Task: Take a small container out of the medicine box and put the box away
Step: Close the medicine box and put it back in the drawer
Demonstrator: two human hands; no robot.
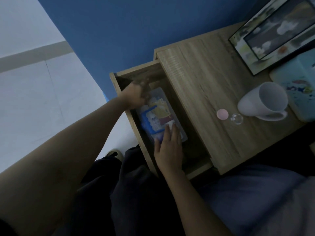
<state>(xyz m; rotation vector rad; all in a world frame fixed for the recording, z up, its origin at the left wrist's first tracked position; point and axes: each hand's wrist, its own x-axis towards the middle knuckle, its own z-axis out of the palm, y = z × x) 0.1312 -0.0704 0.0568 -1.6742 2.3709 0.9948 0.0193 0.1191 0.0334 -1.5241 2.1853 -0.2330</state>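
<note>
Box (159, 114) lay lengthwise in the open drawer (131, 120); our left hand (134, 96) gripped its far end, right hand (168, 147) lay flat on its near end.

The wall (119, 28) across the top of the frame is deep blue; the floor (34, 99) at left is pale grey-white. The worktop (213, 82) and the open drawer (133, 126) show light wood grain. In the drawer, the medicine box (158, 116) is clear with a blue handle and yellow and maroon packs inside. At right stand a white mug (265, 101) and a small pink round container (222, 113).
</note>
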